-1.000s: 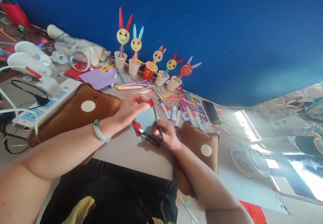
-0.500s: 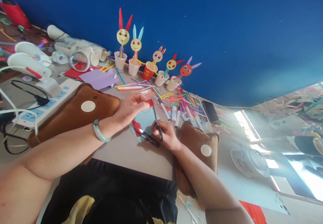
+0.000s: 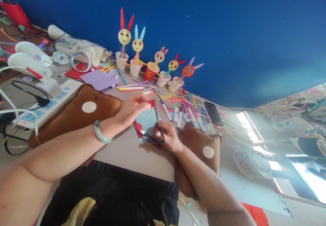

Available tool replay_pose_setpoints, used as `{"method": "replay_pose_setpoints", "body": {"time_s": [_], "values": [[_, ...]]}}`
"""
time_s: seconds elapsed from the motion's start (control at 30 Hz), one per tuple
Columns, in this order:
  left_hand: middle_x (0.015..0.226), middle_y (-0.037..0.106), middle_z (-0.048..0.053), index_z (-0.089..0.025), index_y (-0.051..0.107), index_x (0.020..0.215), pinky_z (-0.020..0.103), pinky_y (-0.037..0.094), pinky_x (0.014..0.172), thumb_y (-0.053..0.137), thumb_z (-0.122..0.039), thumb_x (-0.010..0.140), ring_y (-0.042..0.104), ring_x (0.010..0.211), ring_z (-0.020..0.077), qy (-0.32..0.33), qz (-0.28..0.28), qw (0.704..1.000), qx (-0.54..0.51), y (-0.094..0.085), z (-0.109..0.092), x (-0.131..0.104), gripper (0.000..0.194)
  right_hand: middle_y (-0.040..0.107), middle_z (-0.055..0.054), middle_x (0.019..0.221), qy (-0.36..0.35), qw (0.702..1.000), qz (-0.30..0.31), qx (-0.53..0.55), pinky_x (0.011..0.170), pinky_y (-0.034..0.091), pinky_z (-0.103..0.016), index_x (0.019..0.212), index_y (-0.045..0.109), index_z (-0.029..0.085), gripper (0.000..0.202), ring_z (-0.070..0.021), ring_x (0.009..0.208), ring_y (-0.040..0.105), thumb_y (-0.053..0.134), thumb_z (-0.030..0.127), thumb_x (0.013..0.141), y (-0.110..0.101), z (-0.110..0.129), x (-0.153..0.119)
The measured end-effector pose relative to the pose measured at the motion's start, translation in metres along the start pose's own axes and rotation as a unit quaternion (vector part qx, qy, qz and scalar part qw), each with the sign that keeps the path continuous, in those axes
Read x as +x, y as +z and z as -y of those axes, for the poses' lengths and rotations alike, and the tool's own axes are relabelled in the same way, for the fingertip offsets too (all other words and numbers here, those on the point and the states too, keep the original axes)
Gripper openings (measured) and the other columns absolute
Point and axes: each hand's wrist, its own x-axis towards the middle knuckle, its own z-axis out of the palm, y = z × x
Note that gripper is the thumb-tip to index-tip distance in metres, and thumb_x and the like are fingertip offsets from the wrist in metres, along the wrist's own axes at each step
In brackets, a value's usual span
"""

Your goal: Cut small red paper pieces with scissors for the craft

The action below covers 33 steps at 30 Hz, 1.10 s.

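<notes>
My left hand (image 3: pixel 133 109) pinches a small red paper piece (image 3: pixel 151 103) between thumb and fingers. My right hand (image 3: pixel 168 136) is closed on the handles of dark scissors (image 3: pixel 160 131), and their blades point up at the red piece's right edge. Beneath both hands lies a light blue sheet (image 3: pixel 150 118) with a drawn circle partly showing. On that sheet rest a red paper scrap (image 3: pixel 138 128) and a black pen-like object (image 3: pixel 150 139), just left of my right hand.
Rabbit-faced figures in cups (image 3: pixel 135 68) line the blue wall. Colourful sticks (image 3: pixel 178 98) and markers (image 3: pixel 179 118) lie before them. Brown cushions (image 3: pixel 76 117) flank my arms. A power strip (image 3: pixel 48 102) and purple paper (image 3: pixel 99 79) are at left, a phone (image 3: pixel 213 113) at right.
</notes>
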Motion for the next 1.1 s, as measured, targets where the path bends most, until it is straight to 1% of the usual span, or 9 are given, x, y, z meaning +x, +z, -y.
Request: {"method": "replay_pose_setpoints", "body": {"time_s": [0.3, 0.47, 0.63, 1.0, 1.1], "values": [[0.063, 0.054, -0.002, -0.018, 0.057, 0.065, 0.026, 0.037, 0.057, 0.067, -0.026, 0.072, 0.047, 0.060, 0.0109, 0.004, 0.001, 1.000, -0.003, 0.0004, -0.0036, -0.0020, 0.015, 0.054, -0.001, 0.063, 0.001, 1.000, -0.002, 0.009, 0.062, 0.036, -0.029, 0.062, 0.057, 0.018, 0.058, -0.0158, 0.066, 0.046, 0.062, 0.075, 0.072, -0.0001, -0.0015, 0.0001], [0.063, 0.052, -0.003, -0.018, 0.057, 0.065, 0.026, 0.037, 0.058, 0.067, -0.025, 0.072, 0.046, 0.061, 0.0107, 0.010, -0.002, 1.000, -0.003, 0.0002, -0.0027, -0.0014, 0.015, 0.053, -0.001, 0.063, -0.002, 1.000, -0.001, 0.012, 0.063, 0.035, -0.029, 0.062, 0.057, 0.018, 0.057, -0.0162, 0.068, 0.046, 0.063, 0.073, 0.073, -0.0001, -0.0023, 0.0000], [0.063, 0.051, -0.003, -0.018, 0.057, 0.065, 0.025, 0.037, 0.058, 0.067, -0.026, 0.072, 0.046, 0.062, 0.0106, 0.008, -0.004, 1.000, -0.012, -0.0003, 0.0001, -0.0007, 0.014, 0.053, -0.001, 0.062, -0.005, 1.000, 0.001, 0.009, 0.063, 0.035, -0.029, 0.061, 0.057, 0.018, 0.058, -0.0151, 0.065, 0.045, 0.062, 0.074, 0.073, -0.0002, -0.0004, 0.0002], [0.065, 0.058, -0.002, -0.017, 0.060, 0.066, 0.026, 0.040, 0.061, 0.069, -0.028, 0.071, 0.052, 0.063, 0.0121, 0.018, -0.019, 0.999, -0.025, -0.0009, 0.0034, 0.0023, 0.014, 0.053, -0.001, 0.062, -0.005, 1.000, -0.002, 0.010, 0.063, 0.035, -0.029, 0.061, 0.056, 0.018, 0.058, -0.0153, 0.066, 0.045, 0.062, 0.075, 0.073, -0.0001, -0.0005, 0.0004], [0.068, 0.061, 0.000, -0.017, 0.061, 0.068, 0.027, 0.042, 0.063, 0.070, -0.033, 0.073, 0.054, 0.066, 0.0128, 0.020, -0.007, 0.999, -0.025, 0.0001, 0.0016, 0.0013, 0.019, 0.052, -0.001, 0.062, -0.003, 1.000, -0.005, 0.010, 0.063, 0.035, -0.029, 0.062, 0.057, 0.018, 0.058, -0.0157, 0.067, 0.046, 0.062, 0.075, 0.073, -0.0003, -0.0003, 0.0004]]}}
